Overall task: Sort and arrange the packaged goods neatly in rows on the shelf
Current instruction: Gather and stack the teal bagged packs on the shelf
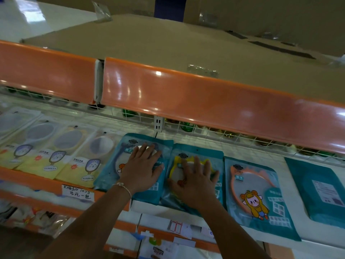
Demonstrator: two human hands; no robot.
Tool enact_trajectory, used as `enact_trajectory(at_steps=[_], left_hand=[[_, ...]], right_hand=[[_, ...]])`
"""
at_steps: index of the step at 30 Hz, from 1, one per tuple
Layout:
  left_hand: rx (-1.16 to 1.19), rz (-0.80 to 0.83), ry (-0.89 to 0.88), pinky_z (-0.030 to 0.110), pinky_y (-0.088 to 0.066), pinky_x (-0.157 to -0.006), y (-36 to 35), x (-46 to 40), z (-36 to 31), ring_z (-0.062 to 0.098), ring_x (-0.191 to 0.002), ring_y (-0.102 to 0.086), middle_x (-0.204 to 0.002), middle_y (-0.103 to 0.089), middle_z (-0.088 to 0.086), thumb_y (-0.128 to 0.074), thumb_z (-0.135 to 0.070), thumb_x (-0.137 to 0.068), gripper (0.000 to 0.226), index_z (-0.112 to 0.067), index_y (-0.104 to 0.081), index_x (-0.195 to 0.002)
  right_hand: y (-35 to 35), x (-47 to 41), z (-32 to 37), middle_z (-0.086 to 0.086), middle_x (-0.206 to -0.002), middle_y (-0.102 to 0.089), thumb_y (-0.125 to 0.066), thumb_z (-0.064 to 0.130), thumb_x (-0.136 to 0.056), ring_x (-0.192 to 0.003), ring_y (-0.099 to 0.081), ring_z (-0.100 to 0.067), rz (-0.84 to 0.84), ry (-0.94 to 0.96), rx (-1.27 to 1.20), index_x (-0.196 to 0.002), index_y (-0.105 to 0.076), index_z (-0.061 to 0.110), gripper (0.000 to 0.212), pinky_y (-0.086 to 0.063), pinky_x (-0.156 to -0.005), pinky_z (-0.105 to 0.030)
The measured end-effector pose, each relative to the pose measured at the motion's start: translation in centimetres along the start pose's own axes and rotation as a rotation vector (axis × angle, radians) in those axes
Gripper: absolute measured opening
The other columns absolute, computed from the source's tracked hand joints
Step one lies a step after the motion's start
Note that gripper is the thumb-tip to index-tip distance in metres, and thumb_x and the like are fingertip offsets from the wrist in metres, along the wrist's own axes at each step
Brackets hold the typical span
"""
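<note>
Teal mirror packs lie in a row on the white shelf (291,238). My left hand (142,169) rests flat with spread fingers on the pack holding a dark blue mirror (112,165). My right hand (196,178) lies flat on the neighbouring pack with a yellow mirror (175,165). To the right sit a pack with an orange mirror (257,195) and a teal pack lying face down (321,191). Left of my hands, several pale yellow packs of oval hand mirrors (56,156) lie side by side.
An orange shelf lip (205,98) overhangs the row from above, with cardboard sheets on top. A white wire fence (186,128) backs the shelf, green bottles behind it. A handwritten price label (77,193) hangs on the front edge. Lower shelves hold more packaged goods.
</note>
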State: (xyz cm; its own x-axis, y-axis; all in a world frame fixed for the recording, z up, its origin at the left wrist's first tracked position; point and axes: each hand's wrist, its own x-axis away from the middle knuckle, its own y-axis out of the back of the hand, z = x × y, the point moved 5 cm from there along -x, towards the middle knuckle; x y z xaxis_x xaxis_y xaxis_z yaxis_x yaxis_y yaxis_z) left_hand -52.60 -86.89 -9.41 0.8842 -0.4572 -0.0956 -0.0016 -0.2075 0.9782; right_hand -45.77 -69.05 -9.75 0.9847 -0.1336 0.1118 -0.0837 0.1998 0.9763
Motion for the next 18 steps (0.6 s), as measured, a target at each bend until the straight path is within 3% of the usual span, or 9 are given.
enact_trajectory(at_steps=[12,18], left_hand=[[-0.03,0.032,-0.005,0.044,-0.005,-0.121,0.2,0.1,-0.3,0.025,-0.146,-0.012,-0.157,-0.024,0.003,-0.006,-0.061,-0.089,0.074,-0.024,-0.031,-0.149],[-0.131,0.176,0.004,0.049,-0.003,-0.119,1.3,-0.9,-1.3,0.032,-0.146,-0.008,-0.16,-0.012,0.009,-0.001,-0.061,-0.085,0.079,-0.023,-0.022,-0.15]], right_hand=[[0.0,0.2,0.1,-0.005,-0.163,0.009,-0.011,0.09,-0.072,-0.145,0.019,-0.041,0.007,-0.01,0.002,-0.151,0.0,0.042,0.093,0.012,-0.109,-0.07],[1.7,0.7,-1.0,-0.007,-0.163,0.002,-0.016,0.084,-0.081,-0.147,0.013,-0.037,0.004,-0.02,-0.097,-0.153,-0.009,0.038,0.086,0.008,-0.115,-0.062]])
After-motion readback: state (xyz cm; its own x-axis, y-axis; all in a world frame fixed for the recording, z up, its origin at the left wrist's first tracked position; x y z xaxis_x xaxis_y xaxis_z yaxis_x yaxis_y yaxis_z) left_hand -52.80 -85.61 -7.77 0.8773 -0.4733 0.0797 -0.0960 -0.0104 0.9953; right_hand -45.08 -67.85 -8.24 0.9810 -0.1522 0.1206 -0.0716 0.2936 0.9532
